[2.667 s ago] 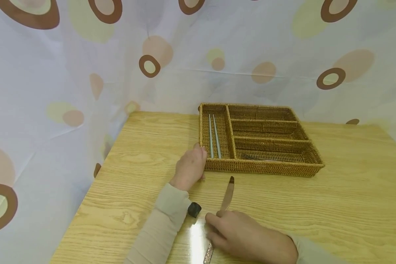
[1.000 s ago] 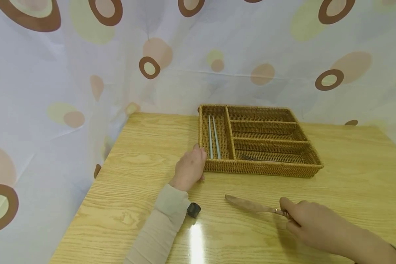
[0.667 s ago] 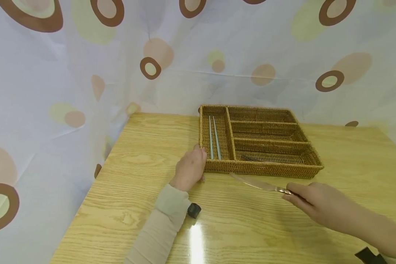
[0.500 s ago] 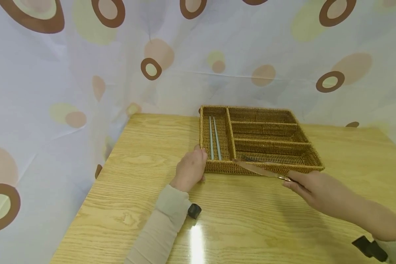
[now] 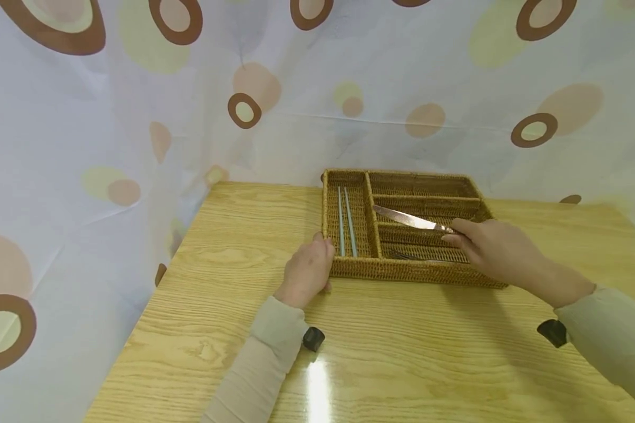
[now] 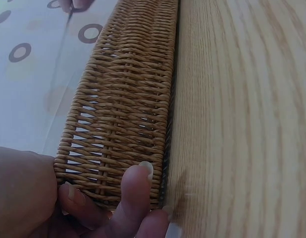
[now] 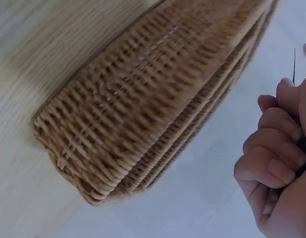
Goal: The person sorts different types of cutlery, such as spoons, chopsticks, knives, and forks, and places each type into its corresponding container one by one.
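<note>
My right hand point(image 5: 500, 249) grips a table knife point(image 5: 408, 220) by its handle above the wicker cutlery tray point(image 5: 423, 270). The blade points left, over the divided compartments at the middle of the tray. In the right wrist view the fingers point(image 7: 272, 148) curl round the handle, and the tray's woven side lies beside them. My left hand point(image 5: 307, 270) holds the tray's near left corner. Up close in the left wrist view, the fingers point(image 6: 135, 191) wrap that woven corner. Two pale chopsticks point(image 5: 350, 226) lie in the left compartment, and a fork point(image 5: 404, 256) lies in the nearest right compartment.
The tray rests on a wood-grain table point(image 5: 233, 247) near its back edge. A patterned cloth point(image 5: 275, 141) hangs right behind the table and along its left side. A black band piece point(image 5: 313, 339) sits at the left wrist.
My right hand has picked the knife up from the table, shifted its grip to the handle, and carried it up and back over the tray. The left hand stays at the corner.
</note>
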Demonstrator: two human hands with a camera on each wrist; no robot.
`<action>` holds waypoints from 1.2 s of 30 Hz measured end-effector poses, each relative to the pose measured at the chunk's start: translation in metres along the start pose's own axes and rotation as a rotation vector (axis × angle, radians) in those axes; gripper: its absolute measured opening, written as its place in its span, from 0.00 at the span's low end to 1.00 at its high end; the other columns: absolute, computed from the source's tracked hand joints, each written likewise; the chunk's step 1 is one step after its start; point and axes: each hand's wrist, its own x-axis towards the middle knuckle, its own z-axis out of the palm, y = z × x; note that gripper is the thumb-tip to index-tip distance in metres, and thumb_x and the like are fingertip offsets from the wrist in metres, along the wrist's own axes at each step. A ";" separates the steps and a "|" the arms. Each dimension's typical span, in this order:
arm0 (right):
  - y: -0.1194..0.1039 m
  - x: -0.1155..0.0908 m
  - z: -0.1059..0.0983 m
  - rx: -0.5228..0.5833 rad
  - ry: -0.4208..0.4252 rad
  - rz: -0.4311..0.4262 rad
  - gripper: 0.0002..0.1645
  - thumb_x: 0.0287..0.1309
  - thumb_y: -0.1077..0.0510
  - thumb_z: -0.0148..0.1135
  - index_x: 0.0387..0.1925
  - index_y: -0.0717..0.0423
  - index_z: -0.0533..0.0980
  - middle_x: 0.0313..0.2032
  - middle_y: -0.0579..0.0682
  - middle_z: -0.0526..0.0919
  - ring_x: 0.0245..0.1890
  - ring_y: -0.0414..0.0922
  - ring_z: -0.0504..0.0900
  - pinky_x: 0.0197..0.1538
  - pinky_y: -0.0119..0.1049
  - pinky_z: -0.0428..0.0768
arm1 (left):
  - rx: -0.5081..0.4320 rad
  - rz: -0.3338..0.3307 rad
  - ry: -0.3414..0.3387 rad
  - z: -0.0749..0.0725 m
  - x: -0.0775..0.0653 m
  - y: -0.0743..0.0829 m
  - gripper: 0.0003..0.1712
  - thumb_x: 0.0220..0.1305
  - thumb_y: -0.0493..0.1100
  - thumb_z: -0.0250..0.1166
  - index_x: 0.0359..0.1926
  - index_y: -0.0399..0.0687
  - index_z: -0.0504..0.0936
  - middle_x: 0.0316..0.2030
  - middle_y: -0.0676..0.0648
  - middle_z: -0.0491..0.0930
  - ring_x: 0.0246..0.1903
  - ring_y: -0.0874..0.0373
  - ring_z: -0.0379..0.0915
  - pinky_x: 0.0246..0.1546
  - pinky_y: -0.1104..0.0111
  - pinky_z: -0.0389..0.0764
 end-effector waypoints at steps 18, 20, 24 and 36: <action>0.064 0.036 0.030 0.033 -0.202 0.070 0.08 0.63 0.60 0.52 0.42 0.59 0.73 0.25 0.50 0.79 0.18 0.42 0.71 0.20 0.40 0.70 | -0.001 -0.002 -0.004 0.000 0.002 0.006 0.20 0.74 0.49 0.33 0.41 0.41 0.67 0.09 0.50 0.72 0.07 0.62 0.68 0.12 0.64 0.70; 0.072 0.035 0.034 0.026 -0.166 0.034 0.09 0.61 0.61 0.54 0.42 0.60 0.74 0.27 0.51 0.80 0.22 0.45 0.74 0.26 0.44 0.74 | 0.000 -0.002 -0.005 0.000 0.002 0.006 0.21 0.74 0.49 0.33 0.43 0.40 0.67 0.09 0.50 0.72 0.07 0.62 0.68 0.12 0.64 0.70; 0.083 0.033 0.041 0.019 -0.105 -0.004 0.13 0.58 0.62 0.58 0.44 0.64 0.75 0.32 0.56 0.80 0.30 0.52 0.77 0.36 0.53 0.76 | 0.009 0.004 -0.007 0.000 0.002 0.006 0.20 0.74 0.48 0.33 0.43 0.40 0.68 0.09 0.50 0.72 0.06 0.62 0.67 0.11 0.64 0.70; 0.078 0.034 0.050 0.139 -0.392 0.221 0.34 0.70 0.42 0.31 0.59 0.65 0.64 0.59 0.73 0.61 0.60 0.69 0.54 0.59 0.67 0.53 | 0.008 -0.012 -0.004 -0.001 0.001 0.001 0.20 0.74 0.49 0.32 0.39 0.43 0.67 0.09 0.50 0.73 0.07 0.63 0.68 0.12 0.64 0.70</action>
